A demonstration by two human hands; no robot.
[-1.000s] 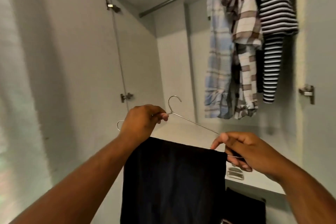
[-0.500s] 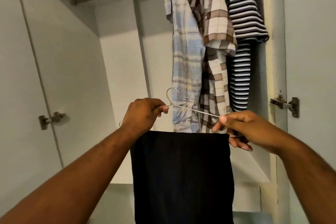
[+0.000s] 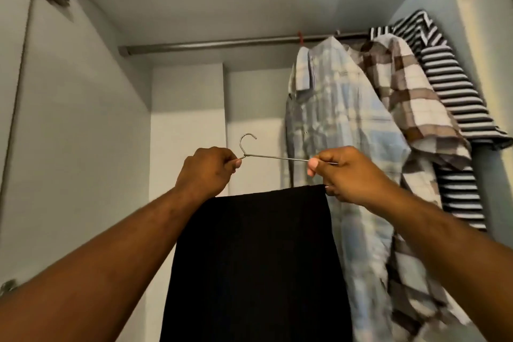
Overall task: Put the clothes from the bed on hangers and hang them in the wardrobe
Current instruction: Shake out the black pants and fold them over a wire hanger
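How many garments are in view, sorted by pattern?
Checked shirts: 2 (blue checked shirt, brown checked shirt)
Striped top: 1
Black garment on the hanger: 1
Total: 4

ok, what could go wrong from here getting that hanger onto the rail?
1. The dark cloth only drapes over the hanger; tilting could let it slide off.
2. The left hand and right hand just pinch thin wire, so it may twist.
3. The shirts crowd the right end of the rail; the hook could snag there.

Thin metal hanger (image 3: 273, 157), matt dark cloth (image 3: 255, 264).
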